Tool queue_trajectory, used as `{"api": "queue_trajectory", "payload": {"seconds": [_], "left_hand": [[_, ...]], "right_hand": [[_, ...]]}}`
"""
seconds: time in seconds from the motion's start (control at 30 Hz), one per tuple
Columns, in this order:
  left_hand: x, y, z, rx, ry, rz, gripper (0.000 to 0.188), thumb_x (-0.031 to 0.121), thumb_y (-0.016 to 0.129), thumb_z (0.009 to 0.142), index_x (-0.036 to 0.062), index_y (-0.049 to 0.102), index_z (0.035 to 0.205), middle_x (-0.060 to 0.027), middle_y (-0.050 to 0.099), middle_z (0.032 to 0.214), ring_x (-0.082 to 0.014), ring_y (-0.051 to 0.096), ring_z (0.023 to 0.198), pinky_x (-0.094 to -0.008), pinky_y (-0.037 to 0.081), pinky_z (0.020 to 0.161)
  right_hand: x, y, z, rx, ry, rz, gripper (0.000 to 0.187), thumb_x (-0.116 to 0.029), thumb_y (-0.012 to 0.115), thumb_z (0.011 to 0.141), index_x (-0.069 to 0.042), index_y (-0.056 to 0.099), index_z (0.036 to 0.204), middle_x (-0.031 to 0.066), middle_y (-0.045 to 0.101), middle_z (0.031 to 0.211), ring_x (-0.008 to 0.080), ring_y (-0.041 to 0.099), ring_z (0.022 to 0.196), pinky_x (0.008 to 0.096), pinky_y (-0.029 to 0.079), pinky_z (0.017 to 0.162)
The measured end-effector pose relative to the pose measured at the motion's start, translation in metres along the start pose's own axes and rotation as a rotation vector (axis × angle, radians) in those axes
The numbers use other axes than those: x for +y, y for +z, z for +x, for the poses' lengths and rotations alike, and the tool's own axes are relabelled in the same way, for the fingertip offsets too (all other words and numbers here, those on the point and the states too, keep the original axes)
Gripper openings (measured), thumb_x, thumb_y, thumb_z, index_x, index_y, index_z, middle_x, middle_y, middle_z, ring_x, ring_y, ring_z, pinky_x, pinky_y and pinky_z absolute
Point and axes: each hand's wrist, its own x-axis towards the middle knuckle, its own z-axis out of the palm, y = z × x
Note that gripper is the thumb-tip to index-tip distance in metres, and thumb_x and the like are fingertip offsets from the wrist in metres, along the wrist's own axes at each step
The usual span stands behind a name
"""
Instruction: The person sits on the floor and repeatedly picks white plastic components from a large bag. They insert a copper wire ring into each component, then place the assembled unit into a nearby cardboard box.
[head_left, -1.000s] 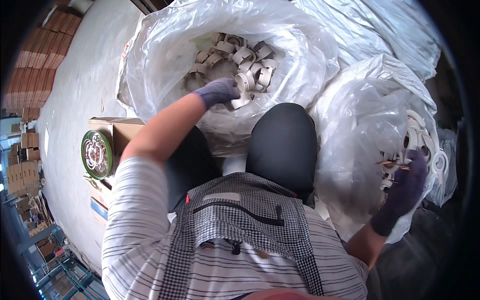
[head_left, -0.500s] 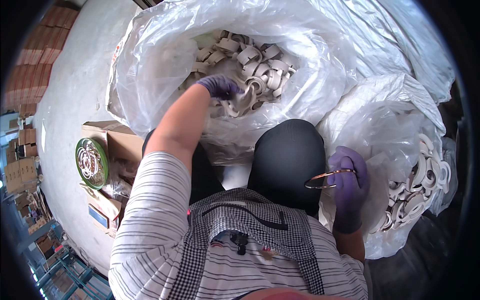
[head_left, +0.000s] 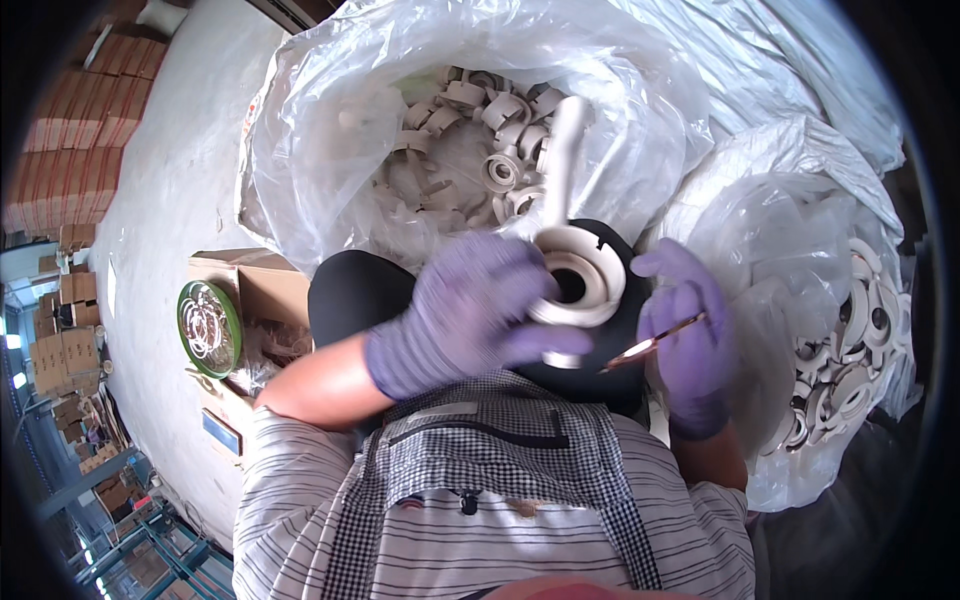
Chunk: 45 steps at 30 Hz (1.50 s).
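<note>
Over my lap, my left hand (head_left: 470, 295) in a purple glove grips a beige plastic part, a round cup-like ring (head_left: 578, 243) with a dark centre hole and a long handle pointing away from me. Motion blurs this hand and the part a little. To the right, my purple-gloved right hand (head_left: 688, 345) holds a thin copper-coloured ring (head_left: 635, 352), seen nearly edge-on and sticking out toward the left. The thumb of the right hand is raised apart from its other fingers, beside the beige part but not touching it.
Ahead lies a large clear plastic bag (head_left: 330, 130) with many beige ring parts (head_left: 505, 110) inside. Another bag at right holds similar parts (head_left: 850, 400). At left, a green round tray (head_left: 182, 325) of thin rings sits by a cardboard box (head_left: 275, 300). Stacked cartons (head_left: 80, 110) stand farther left.
My left hand has come out of the large bag, bringing the beige part back over my lap. My right hand has shifted slightly up and left, tilting the copper-coloured ring.
</note>
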Motion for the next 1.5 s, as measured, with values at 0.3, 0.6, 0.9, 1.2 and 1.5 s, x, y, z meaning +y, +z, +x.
{"api": "queue_trajectory", "payload": {"seconds": [0.3,0.6,0.9,1.2,1.5], "left_hand": [[0.046,-0.026,-0.007,0.18,0.58,-0.229,0.012,0.005,0.065,0.081,0.0041,0.075,0.088,-0.0137,0.071,0.097,-0.0249,0.071,0.081,-0.0344,0.059,0.065],[-0.04,0.017,0.027,-0.316,-0.202,-1.077,0.099,0.069,0.064,0.09,-0.0024,0.041,0.154,-0.0179,0.057,0.144,-0.028,0.055,0.133,-0.0393,0.043,0.113],[0.032,0.048,-0.028,-0.436,0.074,-0.587,0.083,0.054,0.09,0.071,0.0025,0.065,0.131,-0.0209,0.055,0.139,-0.0365,0.062,0.121,-0.0421,0.052,0.103],[0.03,0.043,-0.014,0.108,-0.376,-0.861,0.04,0.018,0.082,0.081,0.001,0.058,0.108,0.0008,0.059,0.086,-0.0081,0.054,0.074,-0.0231,0.044,0.066],[0.045,0.043,0.004,0.217,-0.758,-1.281,0.034,0.005,0.071,0.096,-0.0015,0.056,0.125,-0.0029,0.066,0.093,-0.0036,0.059,0.067,-0.0165,0.048,0.058]], "right_hand": [[0.022,-0.054,-0.002,-0.248,-0.502,-0.724,0.02,-0.003,0.065,0.093,0.006,0.063,0.111,0.0201,0.069,0.114,0.0299,0.069,0.099,0.0362,0.055,0.09],[-0.011,-0.058,0.059,-0.537,0.14,-0.391,0.027,-0.012,0.067,0.093,0.003,0.069,0.115,0.0108,0.072,0.1,0.0166,0.07,0.085,0.0315,0.057,0.081],[-0.01,0.005,0.059,-0.227,0.04,-0.564,0.038,-0.03,0.063,0.103,0.002,0.067,0.081,0.0089,0.064,0.073,0.0165,0.061,0.067,0.0314,0.051,0.068],[-0.015,0.02,0.05,-0.124,-0.134,-1.207,0.031,-0.015,0.062,0.098,-0.007,0.062,0.127,0.0181,0.07,0.1,0.0363,0.071,0.092,0.0451,0.058,0.084],[-0.059,0.023,0.022,0.002,0.06,-0.683,0.035,0.002,0.07,0.09,-0.006,0.069,0.125,-0.002,0.058,0.085,0.0021,0.05,0.072,0.0192,0.042,0.067]]}}
